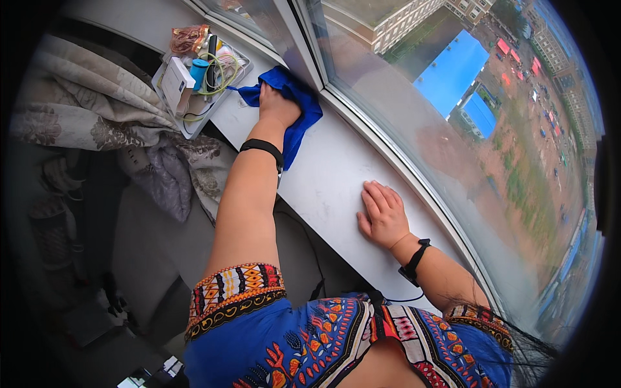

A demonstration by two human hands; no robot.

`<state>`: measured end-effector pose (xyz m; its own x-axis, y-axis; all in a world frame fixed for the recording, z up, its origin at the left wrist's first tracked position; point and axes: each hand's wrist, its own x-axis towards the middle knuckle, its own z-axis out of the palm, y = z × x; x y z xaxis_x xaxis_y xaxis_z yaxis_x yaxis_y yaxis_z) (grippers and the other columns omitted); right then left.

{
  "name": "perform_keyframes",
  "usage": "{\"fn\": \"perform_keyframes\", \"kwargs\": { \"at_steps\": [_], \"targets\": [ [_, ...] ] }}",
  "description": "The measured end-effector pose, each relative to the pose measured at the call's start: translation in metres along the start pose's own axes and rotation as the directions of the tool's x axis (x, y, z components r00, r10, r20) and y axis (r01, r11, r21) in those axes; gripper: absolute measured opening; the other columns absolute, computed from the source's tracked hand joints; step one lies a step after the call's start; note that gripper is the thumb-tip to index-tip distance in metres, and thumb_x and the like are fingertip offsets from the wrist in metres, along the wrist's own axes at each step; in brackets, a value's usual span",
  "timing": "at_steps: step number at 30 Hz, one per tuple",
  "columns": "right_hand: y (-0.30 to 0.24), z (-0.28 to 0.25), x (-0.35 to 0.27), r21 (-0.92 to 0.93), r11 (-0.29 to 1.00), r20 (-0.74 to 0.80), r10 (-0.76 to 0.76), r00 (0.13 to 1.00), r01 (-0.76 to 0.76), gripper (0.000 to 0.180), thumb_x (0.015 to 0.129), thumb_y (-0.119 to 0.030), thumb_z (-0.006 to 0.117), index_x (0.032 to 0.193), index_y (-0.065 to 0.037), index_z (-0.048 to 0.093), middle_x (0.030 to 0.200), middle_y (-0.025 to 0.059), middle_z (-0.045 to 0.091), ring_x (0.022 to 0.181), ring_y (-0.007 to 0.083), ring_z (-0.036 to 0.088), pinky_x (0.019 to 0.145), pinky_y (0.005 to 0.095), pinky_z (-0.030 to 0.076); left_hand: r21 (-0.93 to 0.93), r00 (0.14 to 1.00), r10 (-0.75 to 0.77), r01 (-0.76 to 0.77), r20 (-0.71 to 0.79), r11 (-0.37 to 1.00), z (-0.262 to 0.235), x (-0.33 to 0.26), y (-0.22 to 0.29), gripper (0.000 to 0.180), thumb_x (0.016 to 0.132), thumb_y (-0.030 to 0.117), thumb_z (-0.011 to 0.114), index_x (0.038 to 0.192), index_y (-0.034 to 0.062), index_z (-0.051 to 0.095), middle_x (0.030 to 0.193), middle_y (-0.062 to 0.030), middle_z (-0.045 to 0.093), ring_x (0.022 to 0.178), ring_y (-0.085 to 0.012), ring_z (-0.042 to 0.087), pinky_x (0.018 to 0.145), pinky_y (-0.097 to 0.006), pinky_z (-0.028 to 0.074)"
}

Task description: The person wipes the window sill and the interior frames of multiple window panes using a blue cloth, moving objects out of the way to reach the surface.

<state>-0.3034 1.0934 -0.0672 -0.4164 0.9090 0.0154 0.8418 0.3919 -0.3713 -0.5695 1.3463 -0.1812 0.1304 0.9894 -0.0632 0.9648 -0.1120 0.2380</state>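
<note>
My left hand (pixel 277 108) is at the far end of the white windowsill (pixel 330 178), pressing a bunched blue cloth (pixel 304 116) against it beside the window frame. The cloth's folds hide most of the fingers, which are closed on it. One edge of the cloth hangs toward the sill's inner edge, and a corner reaches toward a white tray (pixel 244 63). My right hand (pixel 385 216) lies flat on the nearer part of the sill, palm down, fingers stretched out, holding nothing. Each wrist wears a black band.
The tray holds a white box (pixel 176 84), a blue cylindrical item (pixel 198 70), a coiled light-green cable (pixel 223 81) and other small things. Patterned curtains (pixel 90 84) bunch to the left. The window glass (pixel 414 123) runs along the right. A dark cable (pixel 304 226) hangs below the sill.
</note>
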Motion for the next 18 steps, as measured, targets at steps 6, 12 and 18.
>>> {"fn": "perform_keyframes", "kwargs": {
  "at_steps": [6, 12, 18],
  "targets": [
    [0.013, 0.004, -0.019, 0.034, 0.999, -0.067, -0.024, 0.997, 0.027, 0.043, 0.086, -0.028, 0.064, 0.118, -0.001, 0.062, 0.135, 0.0114, 0.055, 0.129, 0.0269, 0.05, 0.109, 0.0439, 0.038, -0.069, 0.977, 0.206, -0.209, -0.05, 0.975, -0.009, -0.081, 0.062, 0.063, 0.087, 0.042, 0.052, 0.141, 0.0086, 0.048, 0.148, -0.0165, 0.044, 0.142, -0.0333, 0.031, 0.122, -0.045, 0.013],
    [0.021, 0.016, -0.049, 0.058, 0.996, -0.148, -0.056, 0.987, 0.066, 0.036, 0.09, -0.03, 0.063, 0.113, -0.003, 0.065, 0.132, 0.0114, 0.058, 0.127, 0.0278, 0.052, 0.109, 0.0441, 0.038, -0.238, 0.941, 0.334, -0.339, -0.059, 0.91, -0.022, -0.182, 0.119, 0.047, 0.08, 0.032, 0.063, 0.122, 0.0086, 0.062, 0.133, -0.0176, 0.056, 0.13, -0.0393, 0.043, 0.116, -0.049, 0.026],
    [0.017, 0.001, -0.082, 0.279, 0.959, -0.161, -0.009, 0.987, 0.055, 0.021, 0.089, -0.023, 0.063, 0.1, -0.005, 0.067, 0.128, 0.0118, 0.06, 0.124, 0.0288, 0.054, 0.107, 0.0443, 0.041, -0.212, 0.882, 0.462, -0.47, -0.09, 0.857, -0.035, -0.258, 0.127, 0.035, 0.079, 0.031, 0.068, 0.106, 0.0089, 0.067, 0.116, -0.0154, 0.063, 0.114, -0.0393, 0.054, 0.104, -0.048, 0.039]
  ]
}}
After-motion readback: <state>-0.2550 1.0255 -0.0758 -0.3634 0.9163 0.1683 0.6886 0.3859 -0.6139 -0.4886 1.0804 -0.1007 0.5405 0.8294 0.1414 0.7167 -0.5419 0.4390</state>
